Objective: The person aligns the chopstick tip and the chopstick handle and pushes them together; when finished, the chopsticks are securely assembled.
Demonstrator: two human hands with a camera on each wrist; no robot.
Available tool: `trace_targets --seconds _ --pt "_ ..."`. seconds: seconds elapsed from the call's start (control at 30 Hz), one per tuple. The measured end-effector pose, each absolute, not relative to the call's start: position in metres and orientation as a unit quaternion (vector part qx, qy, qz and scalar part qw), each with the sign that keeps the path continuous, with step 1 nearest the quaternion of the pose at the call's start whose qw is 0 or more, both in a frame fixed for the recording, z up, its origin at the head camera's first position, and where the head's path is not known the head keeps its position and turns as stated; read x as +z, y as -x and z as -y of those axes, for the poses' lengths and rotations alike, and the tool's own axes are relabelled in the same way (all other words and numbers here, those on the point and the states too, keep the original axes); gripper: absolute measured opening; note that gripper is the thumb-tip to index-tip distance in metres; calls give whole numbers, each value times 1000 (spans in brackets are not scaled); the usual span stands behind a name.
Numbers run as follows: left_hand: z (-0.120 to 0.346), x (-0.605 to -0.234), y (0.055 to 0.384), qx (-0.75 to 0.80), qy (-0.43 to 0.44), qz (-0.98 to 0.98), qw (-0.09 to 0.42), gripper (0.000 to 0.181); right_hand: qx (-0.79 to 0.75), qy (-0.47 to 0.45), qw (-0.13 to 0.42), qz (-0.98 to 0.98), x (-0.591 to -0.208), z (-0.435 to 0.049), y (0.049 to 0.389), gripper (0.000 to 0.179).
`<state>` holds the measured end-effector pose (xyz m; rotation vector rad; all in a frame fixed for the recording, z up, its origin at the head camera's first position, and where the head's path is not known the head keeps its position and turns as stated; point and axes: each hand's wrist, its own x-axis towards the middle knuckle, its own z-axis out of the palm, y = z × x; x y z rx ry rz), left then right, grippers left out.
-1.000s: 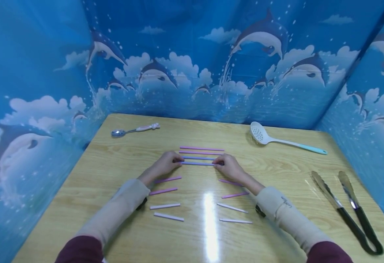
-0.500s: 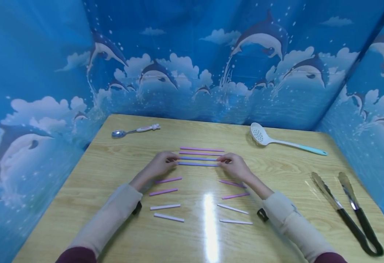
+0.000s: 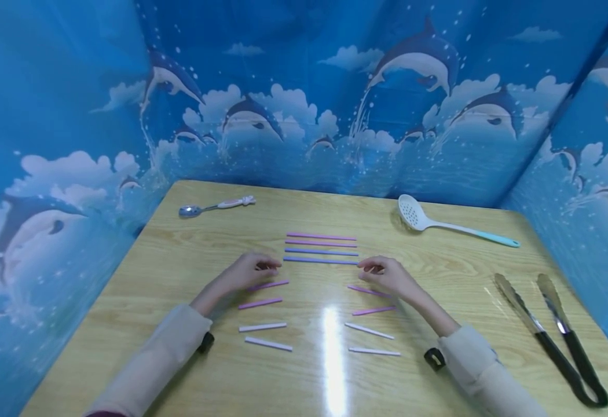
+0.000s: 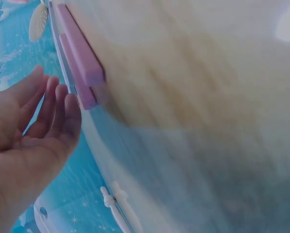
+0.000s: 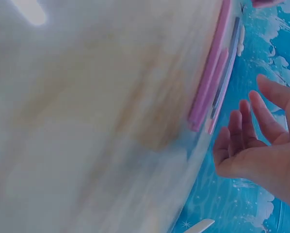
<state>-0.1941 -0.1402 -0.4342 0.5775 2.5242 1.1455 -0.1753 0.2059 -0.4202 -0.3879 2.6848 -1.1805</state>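
Two long blue sticks (image 3: 321, 260) lie side by side across the middle of the table, just nearer than two long pink sticks (image 3: 321, 236). At their left end hovers my left hand (image 3: 245, 272), over a short pink stick (image 3: 275, 284); its fingers are loosely bent, with nothing between them in the left wrist view. My right hand (image 3: 387, 277) is by the right ends of the blue sticks, fingertips close to the nearer one. In the right wrist view its fingers are relaxed and hold nothing. Another short pink stick (image 3: 361, 288) lies partly under this hand.
Short pink sticks (image 3: 259, 303) and short white sticks (image 3: 268, 344) form a column on each side, nearer the person. A spoon (image 3: 215, 207) lies back left, a slotted ladle (image 3: 429, 223) back right. Tongs (image 3: 554, 336) rest at the right. A dolphin-print curtain (image 3: 304, 92) surrounds the table.
Both hands have let go of the blue sticks and drawn outward and back toward the person. The blue sticks have come nearly level with the pink ones and lie with both ends exposed.
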Motion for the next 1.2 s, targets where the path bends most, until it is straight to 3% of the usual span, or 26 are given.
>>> trace_targets --seconds 0.43,1.2 --pt "140 -436 185 396 -224 -870 190 29 -384 159 141 -899 -431 -213 160 25" --pt "138 -438 184 364 -236 -883 181 27 -365 207 109 -901 -437 -212 157 10"
